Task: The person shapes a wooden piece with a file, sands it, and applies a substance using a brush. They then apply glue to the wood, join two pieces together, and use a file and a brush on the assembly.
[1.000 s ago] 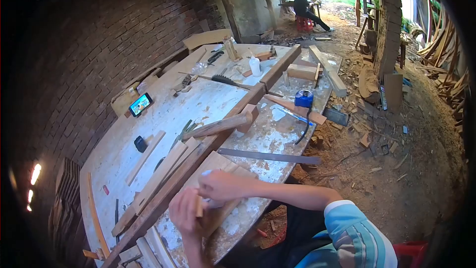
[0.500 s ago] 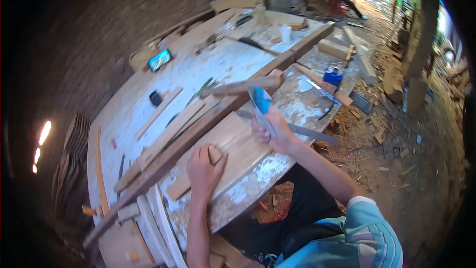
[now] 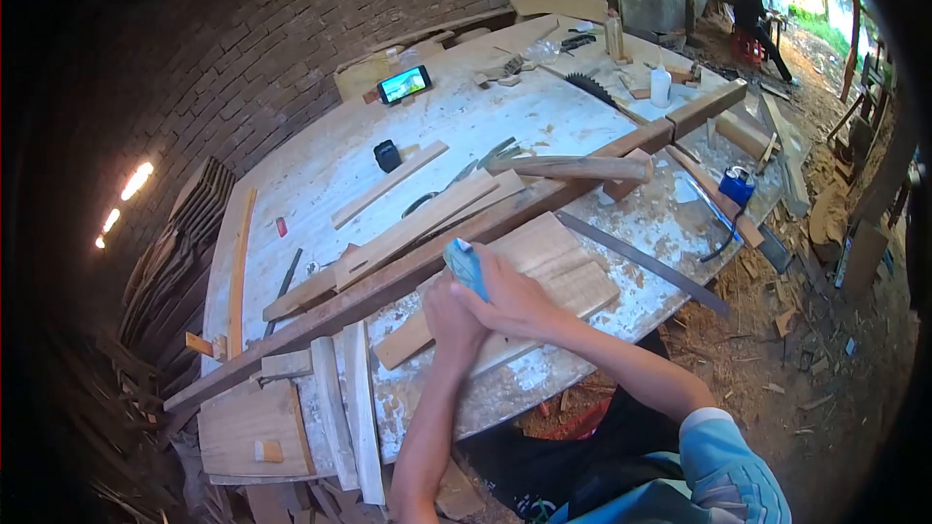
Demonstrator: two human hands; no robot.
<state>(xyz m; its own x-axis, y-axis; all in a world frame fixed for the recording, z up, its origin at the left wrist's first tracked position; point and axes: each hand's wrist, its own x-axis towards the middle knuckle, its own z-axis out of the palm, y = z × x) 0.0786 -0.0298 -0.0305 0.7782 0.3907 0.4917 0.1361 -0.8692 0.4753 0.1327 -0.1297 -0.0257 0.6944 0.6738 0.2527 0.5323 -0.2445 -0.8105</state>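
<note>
My right hand [image 3: 513, 299] is closed on a folded blue-and-grey sheet [image 3: 467, 270] that looks like sandpaper. Pressed against it is my left hand [image 3: 452, 315], also closed, with its fingers mostly hidden; what it grips cannot be made out. Both hands meet over the left part of a flat wooden board [image 3: 544, 243] at the bench's near side. A narrower wooden piece [image 3: 578, 291] lies on that board, its left end [image 3: 403, 342] sticking out past my left hand. Beyond the board's right end rests a long flat metal strip [image 3: 646, 262].
A long dark beam [image 3: 388, 296] crosses the worktable [image 3: 311, 184]. Behind it lie wooden strips [image 3: 417, 233], a black case [image 3: 387, 155], a phone [image 3: 404, 85], a saw blade [image 3: 589, 87] and a white bottle [image 3: 660, 87]. A blue tape measure [image 3: 737, 186] sits right. Far off, a person [image 3: 752, 15] sits.
My right hand has brought the blue sheet leftward and down to my left hand, so the two now touch. The small wooden block under my left hand is no longer visible. The view has shifted.
</note>
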